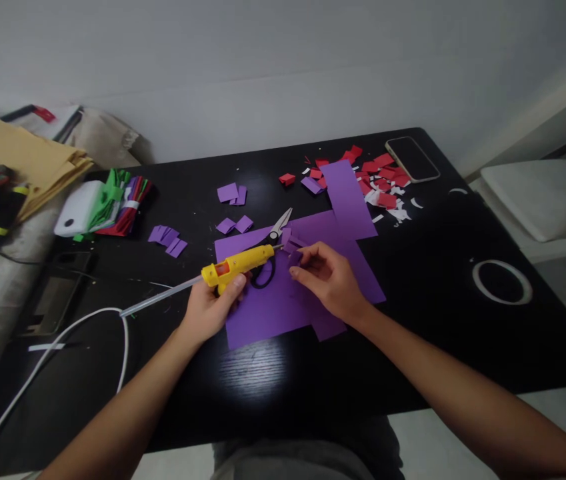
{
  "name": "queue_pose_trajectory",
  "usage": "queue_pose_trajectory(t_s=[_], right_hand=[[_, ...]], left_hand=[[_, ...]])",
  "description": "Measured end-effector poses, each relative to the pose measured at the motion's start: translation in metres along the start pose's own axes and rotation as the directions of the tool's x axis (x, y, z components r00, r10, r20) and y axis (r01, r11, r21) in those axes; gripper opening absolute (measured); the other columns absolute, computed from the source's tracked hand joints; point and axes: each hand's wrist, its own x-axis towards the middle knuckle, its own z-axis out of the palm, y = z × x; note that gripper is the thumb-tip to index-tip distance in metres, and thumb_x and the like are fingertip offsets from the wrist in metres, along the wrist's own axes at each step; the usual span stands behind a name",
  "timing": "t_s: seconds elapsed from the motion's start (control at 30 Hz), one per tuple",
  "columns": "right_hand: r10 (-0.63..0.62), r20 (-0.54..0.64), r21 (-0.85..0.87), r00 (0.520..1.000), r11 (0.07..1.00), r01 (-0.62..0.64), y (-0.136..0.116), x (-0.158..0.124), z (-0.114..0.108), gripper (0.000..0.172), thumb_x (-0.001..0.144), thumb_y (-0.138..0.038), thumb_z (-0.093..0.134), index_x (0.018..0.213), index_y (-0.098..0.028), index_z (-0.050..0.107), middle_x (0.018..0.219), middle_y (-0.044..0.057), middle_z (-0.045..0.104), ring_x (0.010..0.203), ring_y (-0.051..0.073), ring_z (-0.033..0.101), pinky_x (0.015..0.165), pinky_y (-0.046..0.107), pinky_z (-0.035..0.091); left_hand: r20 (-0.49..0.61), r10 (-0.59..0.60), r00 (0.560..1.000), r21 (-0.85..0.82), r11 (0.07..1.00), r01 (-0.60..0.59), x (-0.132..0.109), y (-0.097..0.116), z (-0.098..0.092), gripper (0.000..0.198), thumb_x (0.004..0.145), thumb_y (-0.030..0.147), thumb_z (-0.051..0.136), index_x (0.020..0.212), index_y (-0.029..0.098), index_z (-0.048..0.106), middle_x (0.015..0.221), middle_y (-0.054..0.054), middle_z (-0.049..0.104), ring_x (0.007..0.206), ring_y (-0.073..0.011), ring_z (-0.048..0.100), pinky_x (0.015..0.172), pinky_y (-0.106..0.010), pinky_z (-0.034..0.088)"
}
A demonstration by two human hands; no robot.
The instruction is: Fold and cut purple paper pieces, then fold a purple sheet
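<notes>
My left hand [214, 305] is closed around the handle of a yellow glue gun [243, 262], with a clear glue stick [163, 295] poking out of its back. The nozzle points right, close to a small folded purple paper piece [293, 245] pinched between the thumb and fingers of my right hand [329, 280]. Whether the nozzle touches the paper I cannot tell. Beneath both hands lie purple paper sheets [263, 320]. Scissors [279, 225] with black handles rest on the sheets, partly hidden behind the glue gun.
Small purple pieces [167, 239] lie in groups at left and behind. Red and white scraps [385, 183] surround a phone [413, 159] at back right. A tape ring [503, 282] sits at right. Bundled coloured strips [117, 203] stand at left, and a white cable [83, 317] loops nearby.
</notes>
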Motion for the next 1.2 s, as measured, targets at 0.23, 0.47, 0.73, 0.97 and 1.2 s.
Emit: queue_pose_trajectory(t_s=[0.23,0.47,0.73,0.97,1.2], right_hand=[[-0.013,-0.031,-0.017,0.999,1.0,0.012,0.003,0.001,-0.002,0.029,0.08,-0.035,0.082,0.091,-0.024,0.057,0.098,0.004,0.065,0.087,0.019,0.067,0.08,0.037,0.062],[-0.052,0.007,-0.061,0.999,0.997,0.052,0.007,-0.001,0.0,0.026,0.085,-0.031,0.078,0.094,-0.025,0.054,0.107,0.007,0.071,0.094,0.021,0.072,0.083,0.038,0.063],[-0.1,0.022,-0.06,0.995,0.993,0.102,0.003,0.003,-0.001,0.025,0.081,-0.028,0.081,0.087,-0.024,0.057,0.11,0.007,0.073,0.098,0.022,0.074,0.087,0.038,0.065],[-0.08,0.011,-0.075,0.997,0.994,0.081,0.001,0.001,0.0,0.023,0.082,-0.03,0.082,0.091,-0.023,0.062,0.094,0.003,0.068,0.083,0.019,0.072,0.078,0.036,0.066],[-0.098,0.03,-0.091,0.995,0.991,0.1,-0.004,-0.003,0.001,0.021,0.083,-0.027,0.082,0.092,-0.023,0.063,0.093,0.002,0.07,0.083,0.018,0.072,0.08,0.035,0.066]], left_hand=[[-0.011,0.002,1.0,0.043,0.999,-0.001,0.001,0.0,-0.004,0.053,0.089,0.064,0.068,0.091,0.012,0.076,0.062,-0.004,0.064,0.049,-0.0129,0.057,0.044,-0.023,0.047],[0.069,0.169,0.983,0.18,0.967,-0.179,0.001,0.001,-0.005,0.037,0.096,0.05,0.065,0.101,0.015,0.078,0.066,-0.003,0.065,0.054,-0.0141,0.058,0.053,-0.026,0.049],[0.105,0.201,0.974,0.307,0.925,-0.224,-0.003,-0.002,-0.006,0.033,0.099,0.044,0.061,0.101,0.015,0.077,0.066,-0.003,0.063,0.059,-0.0151,0.059,0.052,-0.025,0.047],[0.088,0.157,0.984,0.332,0.926,-0.177,-0.005,-0.002,-0.009,0.03,0.097,0.046,0.063,0.099,0.018,0.075,0.062,-0.002,0.06,0.052,-0.014,0.053,0.046,-0.025,0.041],[0.094,0.177,0.98,0.331,0.923,-0.198,-0.006,0.001,-0.008,0.026,0.097,0.041,0.064,0.089,0.018,0.071,0.065,-0.002,0.061,0.056,-0.0144,0.056,0.05,-0.025,0.044]])
